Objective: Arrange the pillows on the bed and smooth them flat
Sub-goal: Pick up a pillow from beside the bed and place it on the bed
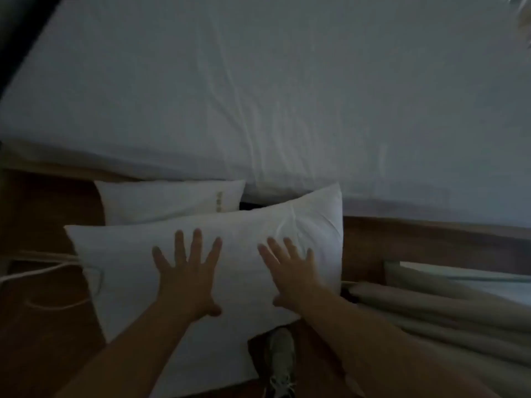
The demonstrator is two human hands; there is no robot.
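A large white pillow (129, 268) lies beside the bed, below the mattress edge, tilted with its right corner against the mattress. My left hand (188, 275) and my right hand (296, 272) rest flat on top of it, fingers spread, holding nothing. A second white pillow (161, 201) with a small label sits behind it, tucked under the mattress edge and partly hidden. The bed (287, 96) fills the upper view, covered by a wrinkled white sheet with no pillow on it.
The wooden bed frame (416, 239) runs along the right below the mattress. Beige curtains (445, 317) hang at the lower right. A white cord (37, 272) loops over the wooden floor at the left. My shoe (280, 366) shows at the bottom.
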